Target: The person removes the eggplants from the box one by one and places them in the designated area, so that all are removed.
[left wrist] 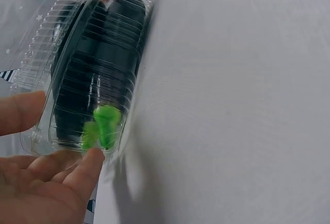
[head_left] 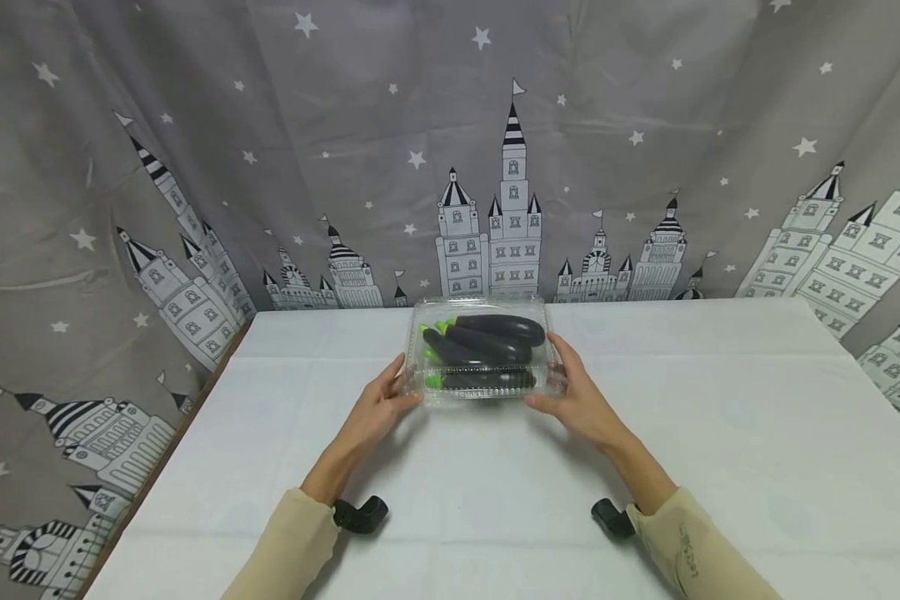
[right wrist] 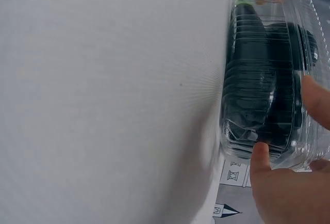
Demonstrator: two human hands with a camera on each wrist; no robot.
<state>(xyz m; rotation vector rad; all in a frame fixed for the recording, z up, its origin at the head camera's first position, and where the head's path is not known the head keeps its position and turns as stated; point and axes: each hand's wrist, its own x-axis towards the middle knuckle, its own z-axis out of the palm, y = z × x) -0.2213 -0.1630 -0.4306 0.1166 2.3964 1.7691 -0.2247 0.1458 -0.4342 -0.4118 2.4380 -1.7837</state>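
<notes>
A clear plastic clamshell box [head_left: 480, 307] with a ribbed rim is at the far edge of the table. Inside lie several dark eggplants [head_left: 495, 340] with bright green stem ends [left wrist: 106, 123]. My left hand [head_left: 375, 408] grips the box's left end, thumb on one face and fingers on the other. The opposite end is held the same way by my right hand [head_left: 581, 408], whose thumb and fingertips press the plastic in the right wrist view. Whether the box's underside touches the table cannot be told.
A white cloth covers the table [head_left: 487, 500]. Behind it hangs a grey curtain [head_left: 390, 125] with printed castles and stars. Black devices [head_left: 362, 515] are strapped at both wrists, below the beige sleeves.
</notes>
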